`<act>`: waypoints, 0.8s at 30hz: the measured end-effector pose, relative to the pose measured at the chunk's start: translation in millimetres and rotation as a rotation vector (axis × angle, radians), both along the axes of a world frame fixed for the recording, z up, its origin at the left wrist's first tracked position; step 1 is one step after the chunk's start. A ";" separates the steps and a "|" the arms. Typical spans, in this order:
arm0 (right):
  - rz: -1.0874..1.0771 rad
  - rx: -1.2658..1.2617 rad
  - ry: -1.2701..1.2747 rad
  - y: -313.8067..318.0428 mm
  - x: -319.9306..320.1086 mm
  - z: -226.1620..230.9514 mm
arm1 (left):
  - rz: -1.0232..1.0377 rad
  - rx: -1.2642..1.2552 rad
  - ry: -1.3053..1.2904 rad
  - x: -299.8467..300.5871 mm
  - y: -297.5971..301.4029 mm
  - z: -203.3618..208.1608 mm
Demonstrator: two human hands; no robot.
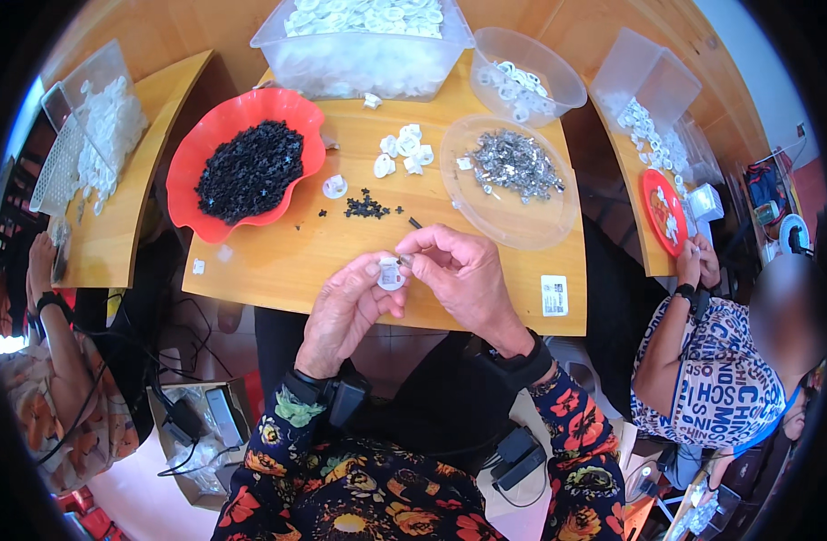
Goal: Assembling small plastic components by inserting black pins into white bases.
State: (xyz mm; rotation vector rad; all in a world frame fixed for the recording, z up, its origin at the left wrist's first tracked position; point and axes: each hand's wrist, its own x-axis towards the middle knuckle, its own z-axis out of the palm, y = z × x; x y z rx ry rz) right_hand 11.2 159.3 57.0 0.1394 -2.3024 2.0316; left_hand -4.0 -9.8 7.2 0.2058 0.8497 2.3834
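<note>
Above the table's near edge, my left hand (339,302) holds a small white round plastic part (390,276) between thumb and fingers. My right hand (468,278) is closed in a pinch at the upper right edge of that part; a tiny dark piece seems to show at its fingertips, too small to name. Just beyond the right knuckles lies a short black rod (415,223). A loose pile of small black pieces (367,206) is on the table ahead of my hands, with a single white part (335,187) to its left.
A red scalloped bowl (183,149) holds black pieces; a clear round tray (468,212) holds small metal pieces. Several white parts (404,147) lie mid-table. Behind stand a large clear bin (359,72) and a clear bowl (571,86) of white parts. Co-workers sit at both sides.
</note>
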 end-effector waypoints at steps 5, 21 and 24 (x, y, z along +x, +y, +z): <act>-0.019 0.118 0.048 -4.3 -3.6 4.0 | -0.006 -0.003 -0.018 -0.1 -2.7 -1.8; -0.062 0.344 0.340 -12.9 -3.0 1.2 | 0.002 0.007 -0.091 0.5 -0.3 0.2; -0.060 0.411 0.418 -12.0 -4.4 -3.6 | 0.000 0.017 -0.085 0.0 -0.8 -2.1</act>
